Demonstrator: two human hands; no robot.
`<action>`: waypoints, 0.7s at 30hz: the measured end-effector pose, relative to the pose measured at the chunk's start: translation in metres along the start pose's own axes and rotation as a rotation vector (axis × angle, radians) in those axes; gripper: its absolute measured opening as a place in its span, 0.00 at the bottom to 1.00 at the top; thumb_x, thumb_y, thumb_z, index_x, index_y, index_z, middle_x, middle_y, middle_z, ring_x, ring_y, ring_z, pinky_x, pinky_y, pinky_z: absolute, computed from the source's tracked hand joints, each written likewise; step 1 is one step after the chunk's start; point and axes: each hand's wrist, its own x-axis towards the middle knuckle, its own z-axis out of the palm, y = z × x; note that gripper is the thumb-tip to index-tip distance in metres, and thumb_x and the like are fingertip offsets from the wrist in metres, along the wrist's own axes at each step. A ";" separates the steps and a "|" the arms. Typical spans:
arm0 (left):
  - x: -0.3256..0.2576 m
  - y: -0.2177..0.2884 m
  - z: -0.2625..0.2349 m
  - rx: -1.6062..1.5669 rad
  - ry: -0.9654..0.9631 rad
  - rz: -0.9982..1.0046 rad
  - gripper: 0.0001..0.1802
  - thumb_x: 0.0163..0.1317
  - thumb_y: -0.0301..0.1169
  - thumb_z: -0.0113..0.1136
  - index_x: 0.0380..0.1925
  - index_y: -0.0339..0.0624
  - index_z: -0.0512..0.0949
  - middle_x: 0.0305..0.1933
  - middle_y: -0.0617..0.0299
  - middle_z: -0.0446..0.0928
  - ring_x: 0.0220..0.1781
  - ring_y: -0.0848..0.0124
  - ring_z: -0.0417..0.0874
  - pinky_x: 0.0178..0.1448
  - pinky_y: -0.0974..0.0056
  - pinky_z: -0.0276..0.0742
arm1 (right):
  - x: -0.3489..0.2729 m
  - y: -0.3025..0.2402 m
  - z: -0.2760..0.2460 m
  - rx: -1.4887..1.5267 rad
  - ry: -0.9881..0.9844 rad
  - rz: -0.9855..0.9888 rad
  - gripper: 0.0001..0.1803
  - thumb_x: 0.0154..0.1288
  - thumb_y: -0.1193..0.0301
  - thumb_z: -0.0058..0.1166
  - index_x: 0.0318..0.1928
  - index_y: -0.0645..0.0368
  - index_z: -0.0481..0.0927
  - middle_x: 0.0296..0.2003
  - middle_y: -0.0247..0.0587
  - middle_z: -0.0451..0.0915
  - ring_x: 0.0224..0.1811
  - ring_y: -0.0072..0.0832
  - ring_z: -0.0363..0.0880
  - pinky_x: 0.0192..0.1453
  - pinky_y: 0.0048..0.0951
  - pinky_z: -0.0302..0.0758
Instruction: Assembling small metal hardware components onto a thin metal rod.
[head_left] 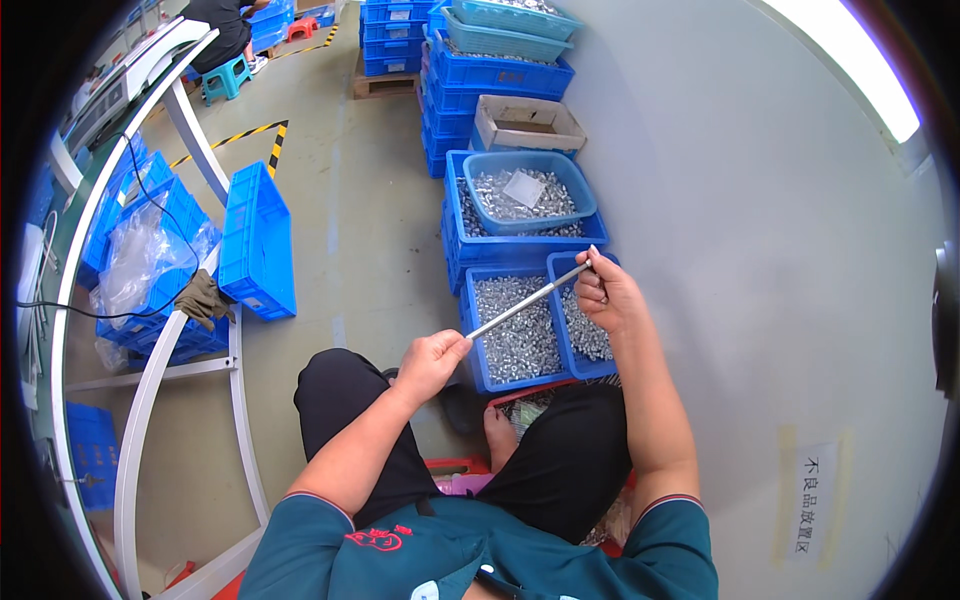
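A thin silvery metal rod slants across in front of me, its right end higher than its left. My left hand is closed round the lower end. At the upper end, the fingers of my right hand pinch the rod near its tip; whether a small part sits there is too small to tell. Beneath the rod stands a blue bin full of small shiny metal parts. Beside it, below my right hand, a second blue bin holds similar small metal pieces.
Farther off, a light blue basin of metal parts rests in a larger blue crate. Stacked blue crates line the grey wall. At left are a white-framed table and a tilted blue crate. A person sits on a teal stool.
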 end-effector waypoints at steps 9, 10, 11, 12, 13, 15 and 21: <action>0.008 -0.007 0.004 -0.212 -0.027 -0.021 0.13 0.61 0.35 0.52 0.24 0.37 0.76 0.20 0.72 0.69 0.25 0.83 0.65 0.31 0.74 0.63 | 0.004 0.012 0.001 0.057 -0.011 0.268 0.18 0.66 0.56 0.44 0.40 0.60 0.71 0.21 0.31 0.63 0.16 0.13 0.55 0.13 0.11 0.49; 0.009 -0.006 0.005 -0.224 -0.026 -0.022 0.13 0.62 0.36 0.52 0.24 0.38 0.75 0.19 0.73 0.67 0.23 0.84 0.64 0.29 0.75 0.61 | 0.009 0.012 -0.012 0.056 -0.010 0.266 0.18 0.66 0.56 0.44 0.40 0.60 0.71 0.21 0.31 0.63 0.16 0.13 0.55 0.13 0.11 0.49; 0.008 -0.006 0.004 -0.234 -0.022 -0.028 0.13 0.62 0.36 0.51 0.23 0.39 0.75 0.18 0.74 0.66 0.22 0.84 0.62 0.26 0.75 0.58 | 0.012 0.013 -0.015 0.109 0.044 0.289 0.16 0.65 0.58 0.46 0.38 0.60 0.71 0.22 0.32 0.65 0.17 0.14 0.58 0.13 0.11 0.51; 0.008 -0.008 0.003 -0.232 -0.022 -0.030 0.13 0.62 0.36 0.51 0.23 0.39 0.75 0.18 0.74 0.66 0.22 0.84 0.62 0.26 0.75 0.58 | 0.015 0.014 -0.019 0.162 0.099 0.313 0.14 0.65 0.61 0.47 0.37 0.60 0.70 0.23 0.34 0.66 0.17 0.15 0.60 0.13 0.11 0.53; 0.010 -0.010 0.003 -0.249 -0.030 -0.036 0.14 0.62 0.36 0.51 0.22 0.40 0.75 0.17 0.75 0.65 0.20 0.85 0.60 0.25 0.76 0.56 | 0.017 0.013 -0.024 0.180 0.108 0.275 0.12 0.65 0.62 0.47 0.35 0.60 0.70 0.24 0.36 0.68 0.18 0.17 0.62 0.12 0.12 0.55; 0.008 -0.012 0.000 -0.263 -0.051 -0.072 0.14 0.62 0.36 0.51 0.22 0.39 0.75 0.18 0.74 0.65 0.21 0.84 0.61 0.26 0.75 0.57 | 0.014 0.014 -0.019 0.102 0.189 0.240 0.11 0.65 0.65 0.46 0.34 0.61 0.70 0.26 0.38 0.72 0.20 0.20 0.69 0.13 0.13 0.61; 0.012 -0.014 0.002 -0.302 -0.025 -0.026 0.14 0.62 0.37 0.51 0.21 0.41 0.75 0.15 0.75 0.64 0.17 0.85 0.58 0.21 0.76 0.54 | 0.027 0.017 -0.035 -0.124 0.255 0.367 0.09 0.65 0.68 0.45 0.36 0.62 0.71 0.26 0.37 0.73 0.24 0.19 0.73 0.17 0.13 0.68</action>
